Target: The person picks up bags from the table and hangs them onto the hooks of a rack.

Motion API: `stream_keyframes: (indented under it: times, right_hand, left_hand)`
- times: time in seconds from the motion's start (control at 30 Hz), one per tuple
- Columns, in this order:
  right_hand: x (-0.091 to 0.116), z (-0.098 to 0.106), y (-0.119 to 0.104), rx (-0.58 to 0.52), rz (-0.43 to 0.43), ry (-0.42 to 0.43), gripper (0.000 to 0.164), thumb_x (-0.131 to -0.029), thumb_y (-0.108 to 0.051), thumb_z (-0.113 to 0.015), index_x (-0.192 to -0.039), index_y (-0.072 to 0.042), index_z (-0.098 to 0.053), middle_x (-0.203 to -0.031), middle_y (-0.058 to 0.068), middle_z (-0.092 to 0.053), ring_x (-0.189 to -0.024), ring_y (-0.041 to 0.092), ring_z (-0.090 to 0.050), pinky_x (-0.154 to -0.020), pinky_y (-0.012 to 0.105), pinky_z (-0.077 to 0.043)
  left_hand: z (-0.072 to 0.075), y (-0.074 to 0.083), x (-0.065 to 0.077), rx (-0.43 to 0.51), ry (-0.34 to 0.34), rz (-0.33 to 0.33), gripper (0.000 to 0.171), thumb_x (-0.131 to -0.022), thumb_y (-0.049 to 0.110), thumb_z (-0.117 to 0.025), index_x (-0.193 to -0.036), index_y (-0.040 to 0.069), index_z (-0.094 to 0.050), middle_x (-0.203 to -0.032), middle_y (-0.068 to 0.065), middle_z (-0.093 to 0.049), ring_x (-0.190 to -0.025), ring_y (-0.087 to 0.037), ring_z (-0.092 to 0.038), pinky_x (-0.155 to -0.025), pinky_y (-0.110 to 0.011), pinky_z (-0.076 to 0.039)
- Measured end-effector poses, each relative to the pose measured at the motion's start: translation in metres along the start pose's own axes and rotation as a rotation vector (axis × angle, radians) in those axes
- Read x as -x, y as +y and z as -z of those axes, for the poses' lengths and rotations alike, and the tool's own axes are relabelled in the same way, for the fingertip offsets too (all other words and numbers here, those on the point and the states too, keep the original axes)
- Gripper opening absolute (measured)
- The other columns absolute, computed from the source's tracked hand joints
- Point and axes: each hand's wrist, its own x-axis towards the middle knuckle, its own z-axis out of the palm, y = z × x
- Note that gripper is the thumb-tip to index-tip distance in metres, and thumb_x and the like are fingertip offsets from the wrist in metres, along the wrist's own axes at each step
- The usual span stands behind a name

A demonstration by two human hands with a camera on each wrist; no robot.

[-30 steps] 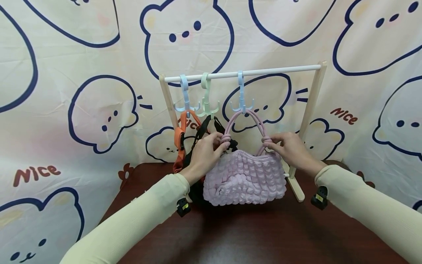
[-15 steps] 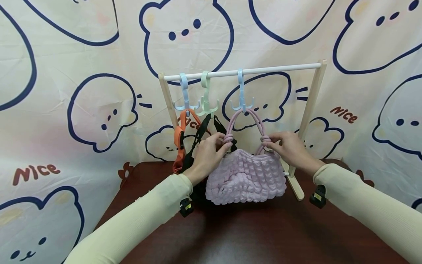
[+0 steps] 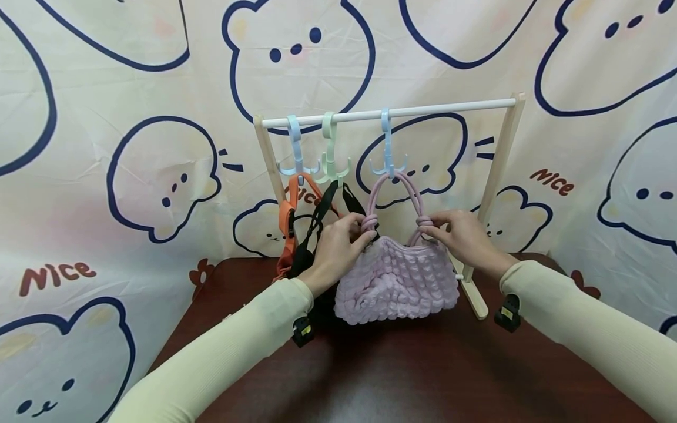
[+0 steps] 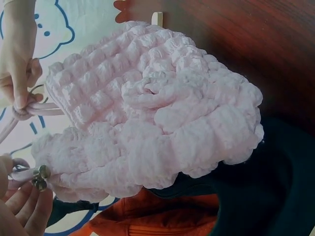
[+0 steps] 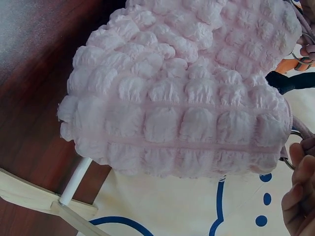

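Observation:
A pink puffy handbag (image 3: 399,282) hangs by its looped handles (image 3: 394,183) from a blue hook (image 3: 388,147) on the rack's rail. My left hand (image 3: 338,247) pinches the knot at the base of the left handle side. At the matching knot on the right, my right hand (image 3: 468,238) pinches with thumb and fingers. The bag's quilted body (image 4: 147,108) fills much of the left wrist view, where metal rings (image 4: 42,177) show beside my left fingers. In the right wrist view, my right hand (image 5: 301,184) is partly cut off at the edge.
An orange strap (image 3: 287,229) hangs from another blue hook (image 3: 297,147), and black straps (image 3: 319,211) from a green hook (image 3: 330,147). The wooden rack post (image 3: 499,158) stands right of the bag on a dark table (image 3: 402,376). Patterned cloth (image 3: 158,176) covers the walls.
My left hand has shifted slightly right with its knot, bringing the two knots a little closer together. The bag's left side has moved inward; my right hand has barely moved.

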Motion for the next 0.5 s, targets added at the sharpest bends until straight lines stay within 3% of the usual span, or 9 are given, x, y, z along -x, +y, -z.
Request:
stream_keyframes:
  times: [0.23,0.5]
  right_hand:
    - [0.0004,-0.0021,-0.0008,-0.012,-0.004,0.006,0.028,-0.097,-0.027,-0.069,-0.113,-0.005,-0.077,-0.102,0.013,-0.077,-0.069,0.017,-0.06,-0.058,0.027,-0.047]
    - [-0.0006,-0.0063,-0.0024,-0.009,-0.018,-0.013,0.027,-0.097,-0.026,-0.07,-0.114,-0.006,-0.075,-0.105,0.012,-0.077,-0.079,0.021,-0.062,-0.066,0.03,-0.048]
  left_hand:
    - [-0.0022,-0.0001,-0.0009,0.01,-0.001,0.008,0.025,-0.095,0.027,-0.071,-0.115,0.012,-0.069,-0.096,-0.005,-0.077,-0.084,-0.016,-0.073,-0.077,-0.035,-0.057]
    - [-0.0041,-0.0015,0.0005,-0.026,-0.005,0.016,0.029,-0.095,0.027,-0.072,-0.119,0.011,-0.069,-0.099,-0.005,-0.077,-0.085,-0.017,-0.073,-0.077,-0.035,-0.057]
